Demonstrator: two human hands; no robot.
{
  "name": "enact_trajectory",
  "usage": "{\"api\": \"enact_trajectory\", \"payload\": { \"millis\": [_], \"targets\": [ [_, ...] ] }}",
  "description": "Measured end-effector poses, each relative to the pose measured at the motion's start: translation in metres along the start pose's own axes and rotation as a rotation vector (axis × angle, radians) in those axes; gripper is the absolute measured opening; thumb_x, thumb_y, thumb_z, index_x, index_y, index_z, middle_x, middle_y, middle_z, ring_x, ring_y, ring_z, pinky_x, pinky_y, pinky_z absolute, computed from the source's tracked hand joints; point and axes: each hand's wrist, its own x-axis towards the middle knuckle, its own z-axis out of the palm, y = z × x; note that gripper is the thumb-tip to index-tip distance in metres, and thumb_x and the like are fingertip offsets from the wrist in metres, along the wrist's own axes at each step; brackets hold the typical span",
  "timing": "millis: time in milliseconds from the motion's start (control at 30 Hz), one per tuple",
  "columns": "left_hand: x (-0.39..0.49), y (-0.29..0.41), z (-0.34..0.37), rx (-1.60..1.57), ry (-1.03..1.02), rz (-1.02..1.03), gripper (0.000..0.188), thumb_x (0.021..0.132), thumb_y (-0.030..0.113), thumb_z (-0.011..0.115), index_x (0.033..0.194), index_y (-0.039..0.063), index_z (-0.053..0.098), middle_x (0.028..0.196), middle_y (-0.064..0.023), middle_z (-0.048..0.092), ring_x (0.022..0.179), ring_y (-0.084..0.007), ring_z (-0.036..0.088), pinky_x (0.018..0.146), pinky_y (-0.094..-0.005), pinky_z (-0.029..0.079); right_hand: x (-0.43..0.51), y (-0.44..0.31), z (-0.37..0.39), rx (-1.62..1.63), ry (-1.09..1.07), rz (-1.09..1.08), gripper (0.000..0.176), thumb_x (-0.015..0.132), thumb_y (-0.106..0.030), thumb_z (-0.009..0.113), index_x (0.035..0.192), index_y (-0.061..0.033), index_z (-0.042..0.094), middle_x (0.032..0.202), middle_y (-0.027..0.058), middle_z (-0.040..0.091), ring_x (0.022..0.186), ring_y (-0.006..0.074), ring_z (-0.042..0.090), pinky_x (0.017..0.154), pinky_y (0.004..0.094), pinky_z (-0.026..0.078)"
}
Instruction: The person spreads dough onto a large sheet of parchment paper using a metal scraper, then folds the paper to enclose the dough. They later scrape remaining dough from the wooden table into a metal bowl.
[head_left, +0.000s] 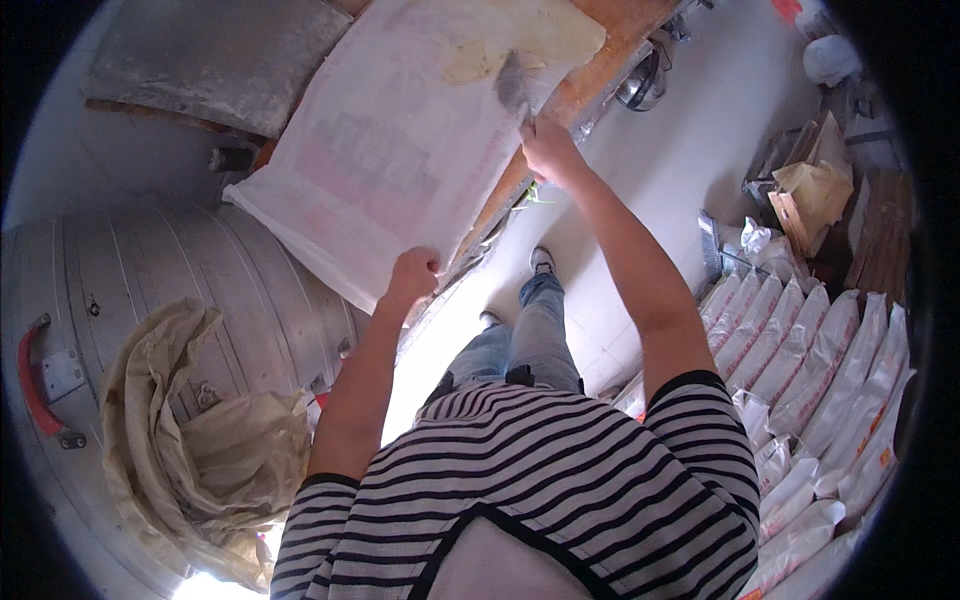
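A large white woven sack (360, 150) with faint printing lies spread over a wooden worktop (592, 82). Pale yellow residue (472, 64) covers part of its far end. My right hand (551, 150) grips the handle of a flat metal blade, probably a scraper or trowel (513, 84), which rests on the sack near its right edge. Nearer to me, my left hand (411, 279) has its fingers curled around the sack's near right corner. The sack's near left edge hangs past the worktop.
On the left is a ribbed metal drum-like body (240, 277) with a red handle (36, 382) and a crumpled beige cloth (240, 450). A grey slab (217, 60) lies beyond. Stacked white filled bags (795, 360) stand at right, near a metal bowl-like object (643, 84).
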Motion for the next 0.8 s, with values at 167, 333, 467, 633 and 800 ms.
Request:
{"api": "enact_trajectory", "payload": {
  "millis": [167, 333, 467, 633, 800],
  "targets": [
    [0.007, -0.03, -0.025, -0.414, 0.187, -0.395, 0.025, 0.07, 0.006, 0.053, 0.087, 0.003, 0.071, 0.082, -0.0158, 0.068, 0.081, -0.0267, 0.064, 0.072, -0.0355, 0.049, -0.113, -0.062, 0.012, 0.633, -0.49, 0.388, 0.039, 0.103, -0.041, 0.042, 0.092, -0.0057, 0.053, 0.062, 0.0028, 0.053, 0.047, 0.012, 0.053, 0.041, 0.0294, 0.047],
    [-0.001, -0.066, -0.057, -0.972, 0.371, -0.648, 0.028, 0.074, 0.007, 0.053, 0.094, 0.001, 0.072, 0.081, -0.0111, 0.067, 0.08, -0.0208, 0.061, 0.07, -0.0314, 0.047, -0.134, -0.066, 0.054, 0.774, -0.319, 0.222, 0.029, 0.102, -0.031, 0.049, 0.108, -0.0027, 0.051, 0.07, 0.0041, 0.055, 0.05, 0.01, 0.055, 0.041, 0.027, 0.047],
    [0.007, -0.107, -0.059, -0.573, 0.247, -0.574, 0.021, 0.069, 0.004, 0.053, 0.083, 0.001, 0.068, 0.086, -0.01, 0.065, 0.082, -0.0195, 0.058, 0.066, -0.0303, 0.044, -0.132, -0.058, 0.072, 0.192, 0.057, -0.213, 0.022, 0.1, -0.023, 0.051, 0.11, -0.0036, 0.05, 0.07, 0.0095, 0.058, 0.054, 0.0203, 0.061, 0.046, 0.035, 0.05],
    [0.015, -0.136, -0.06, -0.847, 0.393, -0.483, 0.014, 0.064, -0.001, 0.051, 0.073, 0.002, 0.062, 0.087, -0.0069, 0.063, 0.08, -0.0185, 0.056, 0.063, -0.0302, 0.042, -0.121, -0.055, 0.07, -0.25, -0.322, -0.389, 0.018, 0.091, -0.015, 0.057, 0.107, -0.0066, 0.056, 0.098, 0.017, 0.063, 0.086, 0.0373, 0.064, 0.071, 0.0455, 0.053],
    [0.019, -0.08, -0.103, -1.032, 0.359, -0.631, 0.021, 0.067, -0.003, 0.049, 0.081, 0.001, 0.065, 0.085, -0.0044, 0.064, 0.076, -0.0181, 0.055, 0.064, -0.0288, 0.042, -0.019, 0.002, -0.005, -0.508, 0.029, -0.155, 0.023, 0.093, -0.018, 0.051, 0.111, -0.0044, 0.054, 0.103, 0.0204, 0.065, 0.086, 0.0416, 0.065, 0.074, 0.051, 0.053]
  ]
}}
